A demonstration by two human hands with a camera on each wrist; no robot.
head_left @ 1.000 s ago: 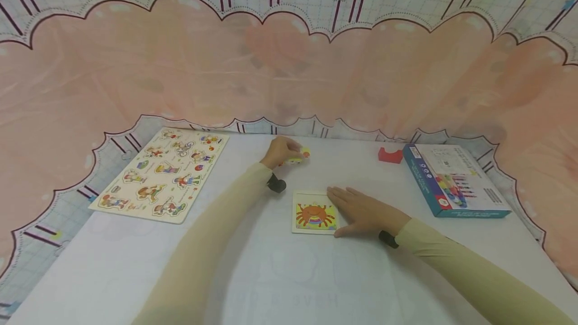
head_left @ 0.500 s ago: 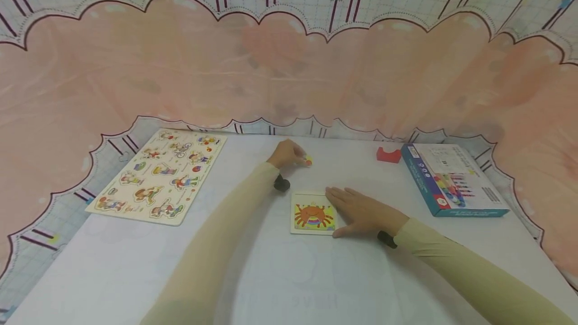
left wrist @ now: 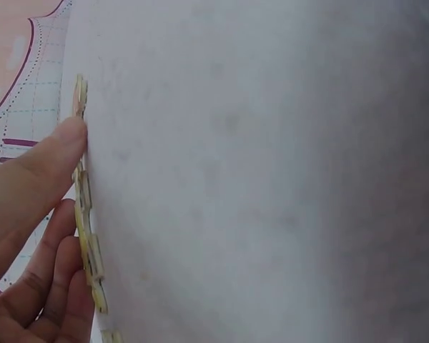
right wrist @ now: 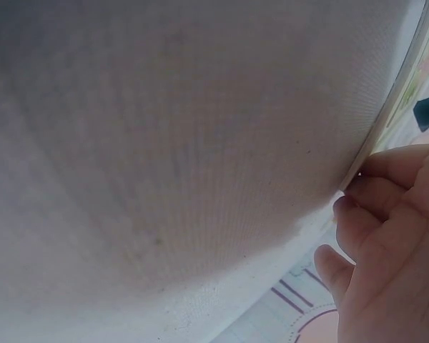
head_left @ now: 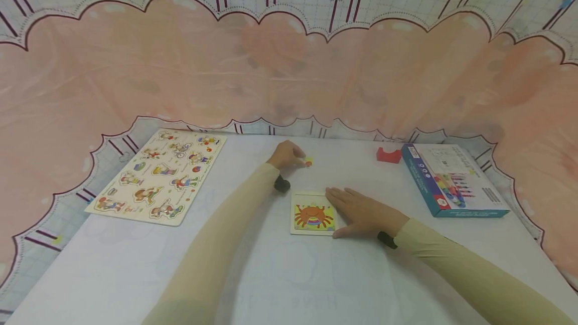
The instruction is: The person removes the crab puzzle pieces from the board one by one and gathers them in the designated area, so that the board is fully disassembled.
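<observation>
Beyond the framed puzzle, my left hand (head_left: 286, 154) bends its thumb and fingers onto a small row of thin puzzle pieces (left wrist: 91, 246), seen edge-on close along the table in the left wrist view. One yellow and red piece (head_left: 309, 162) shows past the fingertips; the hand covers others. Nearer me lies a square framed puzzle (head_left: 313, 217) with an orange crab picture. My right hand (head_left: 363, 212) lies over its right edge, fingers spread and thumb along the lower corner. In the right wrist view, fingertips meet the thin edge of the frame (right wrist: 386, 118).
A large picture board (head_left: 164, 169) of cartoon children lies at the left. To the back right are a red curved block (head_left: 388, 155) and a flat teal and white box (head_left: 458, 179). A patterned curtain (head_left: 289, 74) hangs behind the white table (head_left: 271, 275).
My left hand has shifted slightly right. The yellow strip of pieces seen beside its fingers earlier is now mostly covered. My right hand stays on the framed puzzle.
</observation>
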